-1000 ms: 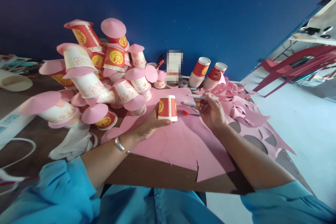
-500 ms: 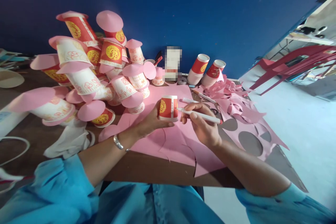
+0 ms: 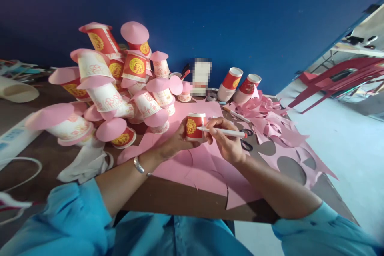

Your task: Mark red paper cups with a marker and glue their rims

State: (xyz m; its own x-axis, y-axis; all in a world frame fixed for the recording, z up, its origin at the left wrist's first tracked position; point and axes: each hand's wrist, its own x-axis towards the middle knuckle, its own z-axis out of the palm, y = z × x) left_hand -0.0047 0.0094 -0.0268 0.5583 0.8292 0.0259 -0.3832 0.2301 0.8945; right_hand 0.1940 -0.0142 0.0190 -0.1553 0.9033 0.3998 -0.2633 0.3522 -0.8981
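My left hand [image 3: 177,141] is wrapped round a red paper cup [image 3: 192,126] with a gold emblem and a white rim, held above pink paper [image 3: 168,160]. In my right hand [image 3: 225,142] is a white marker pen [image 3: 229,132] with a red end, gripped like a pencil. The pen's tip lies against or just in front of the cup's red side, by the emblem; whether it touches I cannot tell. To the left of my hands stands a pile of paper cups with pink paper cones [image 3: 135,68], some red and some white with drawn flowers.
Two stacks of paper cups [image 3: 230,84] stand by the blue wall. Cut pink scraps [image 3: 288,140] cover the right side. Scissors [image 3: 247,144] lie beside my right hand, a white cloth [image 3: 82,164] at the left. A red plastic chair [image 3: 333,72] stands on the floor.
The cup has turned, so its gold emblem faces more forward and the white strip sits farther right. The pen tip has moved across to the emblem's edge. The whole view has shifted slightly.
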